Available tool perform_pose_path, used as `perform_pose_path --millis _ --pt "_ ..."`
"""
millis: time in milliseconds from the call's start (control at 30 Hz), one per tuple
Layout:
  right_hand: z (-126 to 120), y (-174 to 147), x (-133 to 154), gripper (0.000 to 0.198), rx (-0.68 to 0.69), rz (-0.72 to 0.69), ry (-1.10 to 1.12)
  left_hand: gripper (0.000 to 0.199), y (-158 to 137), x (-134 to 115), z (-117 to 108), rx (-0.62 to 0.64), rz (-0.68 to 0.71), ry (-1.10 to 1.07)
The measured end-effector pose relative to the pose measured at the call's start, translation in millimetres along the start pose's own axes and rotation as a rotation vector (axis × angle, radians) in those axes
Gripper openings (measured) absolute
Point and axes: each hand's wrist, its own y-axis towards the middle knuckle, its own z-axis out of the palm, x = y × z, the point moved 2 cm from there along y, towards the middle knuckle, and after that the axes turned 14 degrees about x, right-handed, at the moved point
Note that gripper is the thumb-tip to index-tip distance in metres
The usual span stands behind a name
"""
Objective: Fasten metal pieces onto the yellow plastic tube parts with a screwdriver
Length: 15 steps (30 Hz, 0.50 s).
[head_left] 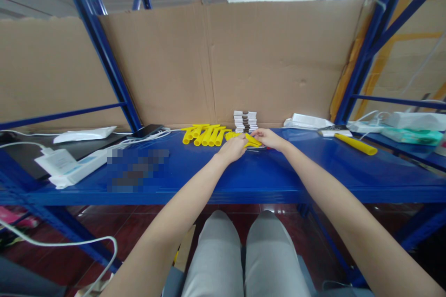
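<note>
My left hand (233, 149) is closed at a slim yellow piece (252, 140) on the blue shelf. From the other side, my right hand (270, 139) has its fingertips pinched by the far end of that piece; the exact contact is too small to make out. More yellow pieces (231, 135) lie just behind my left hand, partly hidden by it. To the left rests a pile of yellow tubes (208, 137), open ends facing me. Behind my hands stands a stack of white bundles with brown bands (245, 120). Something red and silvery shows under my right hand.
On the right lie a single yellow tube (356, 144) and a white packet (308, 121). A white power strip (81, 169) with cables is at the left, near a dark phone-like slab (149, 130). Cardboard (251, 55) backs the shelf, between blue metal posts (104, 51).
</note>
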Motion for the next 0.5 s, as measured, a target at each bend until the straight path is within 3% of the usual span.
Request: perform_pose_path --millis 167,500 --pt "5 -10 14 0.029 0.013 0.111 0.046 0.032 -2 -2 -2 0.013 -0.039 0.004" --pt "8 -10 12 0.023 0.013 0.112 0.149 0.041 -4 -10 -10 0.063 -0.071 0.068"
